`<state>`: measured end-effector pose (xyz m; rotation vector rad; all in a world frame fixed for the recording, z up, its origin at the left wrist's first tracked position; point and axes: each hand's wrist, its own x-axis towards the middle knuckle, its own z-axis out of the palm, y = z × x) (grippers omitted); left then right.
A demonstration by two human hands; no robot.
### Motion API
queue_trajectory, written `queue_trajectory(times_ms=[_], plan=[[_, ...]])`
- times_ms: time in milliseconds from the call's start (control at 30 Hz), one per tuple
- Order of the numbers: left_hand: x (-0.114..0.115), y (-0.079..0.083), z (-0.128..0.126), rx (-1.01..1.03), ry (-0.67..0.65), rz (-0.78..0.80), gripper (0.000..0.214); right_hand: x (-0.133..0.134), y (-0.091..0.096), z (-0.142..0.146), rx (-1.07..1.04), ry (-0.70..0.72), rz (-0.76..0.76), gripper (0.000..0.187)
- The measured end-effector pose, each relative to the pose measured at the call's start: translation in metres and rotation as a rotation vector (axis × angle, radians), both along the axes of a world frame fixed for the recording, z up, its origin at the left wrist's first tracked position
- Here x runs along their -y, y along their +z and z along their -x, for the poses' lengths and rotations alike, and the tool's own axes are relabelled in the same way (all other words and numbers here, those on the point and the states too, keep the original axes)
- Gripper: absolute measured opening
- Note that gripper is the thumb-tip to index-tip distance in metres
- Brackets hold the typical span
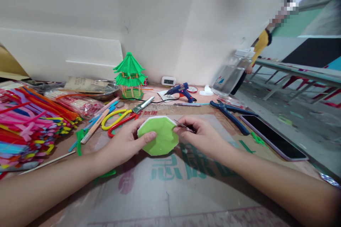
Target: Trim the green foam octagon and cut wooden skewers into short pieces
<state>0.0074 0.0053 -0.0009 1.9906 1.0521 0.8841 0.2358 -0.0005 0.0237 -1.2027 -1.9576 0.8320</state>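
The left grip (132,137) pinches a green octagonal piece (163,140) above the table (64,146), short of its far edge; the right grip (198,131) pinches a slim metal tool (184,126) beside it. The piece's green face looks covered, its white upper rim bare. Near that far edge, a model (129,64) has two roof tiers in place.
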Motion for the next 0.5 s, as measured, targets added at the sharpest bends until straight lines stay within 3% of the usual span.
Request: queue_trajectory(times_ms=[167, 500], plan=[[0.004, 0.001, 0.001, -0.063, 0.029, -0.12, 0.028, 0.008, 0.005, 0.004, -0.035, -0.007, -0.066, 0.01], [0.02, 0.007, 0.002, -0.166, -0.168, -0.319, 0.016, 0.027, 0.012, 0.005, -0.029, 0.057, -0.192, 0.009]])
